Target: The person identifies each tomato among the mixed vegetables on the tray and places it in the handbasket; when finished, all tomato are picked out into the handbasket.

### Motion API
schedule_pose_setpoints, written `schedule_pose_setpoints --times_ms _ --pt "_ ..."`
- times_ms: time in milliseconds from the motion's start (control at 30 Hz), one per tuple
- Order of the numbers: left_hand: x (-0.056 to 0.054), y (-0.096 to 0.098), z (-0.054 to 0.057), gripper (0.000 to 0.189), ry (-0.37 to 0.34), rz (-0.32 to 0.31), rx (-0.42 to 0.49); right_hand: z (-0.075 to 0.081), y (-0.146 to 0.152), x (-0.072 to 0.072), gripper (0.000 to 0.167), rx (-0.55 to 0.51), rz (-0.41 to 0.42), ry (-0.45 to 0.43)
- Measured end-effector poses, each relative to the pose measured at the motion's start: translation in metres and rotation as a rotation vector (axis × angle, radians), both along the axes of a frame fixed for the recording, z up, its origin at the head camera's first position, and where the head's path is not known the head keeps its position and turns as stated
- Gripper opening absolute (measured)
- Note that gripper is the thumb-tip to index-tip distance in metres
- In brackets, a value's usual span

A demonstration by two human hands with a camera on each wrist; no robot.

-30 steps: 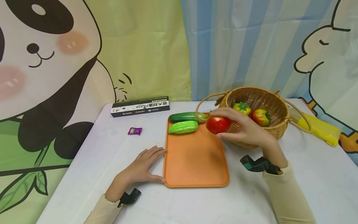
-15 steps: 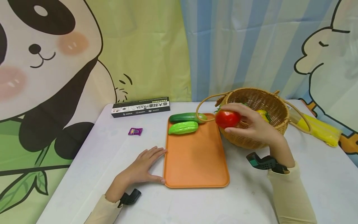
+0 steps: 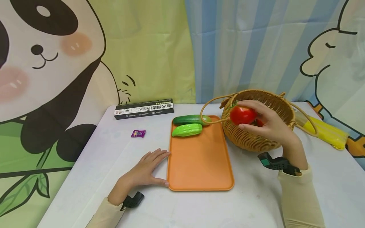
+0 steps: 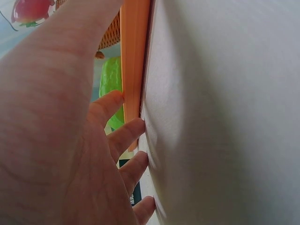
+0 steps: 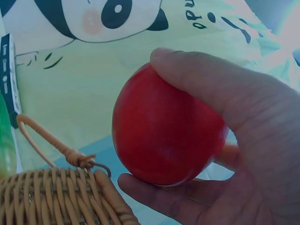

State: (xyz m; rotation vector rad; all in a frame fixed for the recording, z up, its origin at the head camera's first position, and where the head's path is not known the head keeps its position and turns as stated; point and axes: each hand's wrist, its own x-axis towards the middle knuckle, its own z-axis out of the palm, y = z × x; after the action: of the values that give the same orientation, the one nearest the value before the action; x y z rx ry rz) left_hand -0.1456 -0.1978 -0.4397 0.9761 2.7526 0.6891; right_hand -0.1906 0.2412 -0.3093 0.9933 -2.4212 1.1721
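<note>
My right hand (image 3: 269, 125) grips a red tomato (image 3: 243, 114) between thumb and fingers, above the near-left rim of a wicker basket (image 3: 248, 142). In the right wrist view the tomato (image 5: 166, 129) fills the grasp, with the basket (image 5: 51, 197) below it. Something red inside the basket is mostly hidden behind the hand. On the table, my left hand (image 3: 145, 171) touches the left edge of an orange tray (image 3: 199, 158) with spread fingers. A dark green cucumber (image 3: 188, 119) and a lighter green, ridged vegetable (image 3: 186, 130) lie at the tray's far end.
A black-and-white pasta box (image 3: 144, 109) lies at the back left. Nearer is a small purple wrapped candy (image 3: 138, 133). A yellow packet (image 3: 325, 131) lies right of the basket. One basket handle (image 3: 206, 110) loops over the tray's far corner.
My right hand has carried the tomato rightward, from over the tray's far right corner to over the basket's rim. The left hand and tray have stayed put.
</note>
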Motion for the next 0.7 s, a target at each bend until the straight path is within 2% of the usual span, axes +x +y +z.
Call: schedule_pose_setpoints --times_ms 167,400,700 --pt "0.001 0.0 0.002 0.105 -0.011 0.006 -0.001 0.0 0.005 -0.003 0.072 -0.006 -0.043 -0.006" --pt "0.0 0.002 0.002 0.104 -0.024 0.004 -0.018 -0.005 0.008 -0.008 0.071 -0.033 -0.055 -0.059" --pt "0.002 0.001 0.004 0.104 -0.015 0.009 -0.024 -0.007 0.019 -0.015 0.072 -0.059 -0.088 -0.041"
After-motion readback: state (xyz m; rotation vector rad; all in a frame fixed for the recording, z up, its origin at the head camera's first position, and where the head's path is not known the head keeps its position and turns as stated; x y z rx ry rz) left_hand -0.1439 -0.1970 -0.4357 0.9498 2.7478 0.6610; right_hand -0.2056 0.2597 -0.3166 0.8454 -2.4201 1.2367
